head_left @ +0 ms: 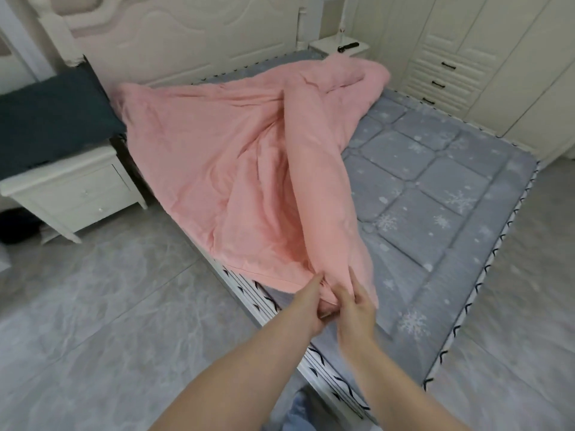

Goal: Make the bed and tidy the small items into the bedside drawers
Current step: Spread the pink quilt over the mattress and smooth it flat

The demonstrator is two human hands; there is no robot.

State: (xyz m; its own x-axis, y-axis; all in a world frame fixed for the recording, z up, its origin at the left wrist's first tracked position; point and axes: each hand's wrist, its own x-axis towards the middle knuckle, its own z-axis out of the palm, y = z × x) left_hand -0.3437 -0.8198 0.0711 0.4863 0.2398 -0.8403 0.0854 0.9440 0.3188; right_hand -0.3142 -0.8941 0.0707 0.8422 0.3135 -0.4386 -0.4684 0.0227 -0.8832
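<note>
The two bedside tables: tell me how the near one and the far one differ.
The near bedside table stands by the bed's left side with a dark teal cloth draped over its top; the far bedside table sits beyond the headboard corner with a small black object on it. The near one shows two drawer fronts with knobs; the far one's front is hidden behind the mattress. Both are cream-white.

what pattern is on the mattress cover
Grey quilted squares with white snowflakes on the mattress cover, clearest in the head view.
</note>
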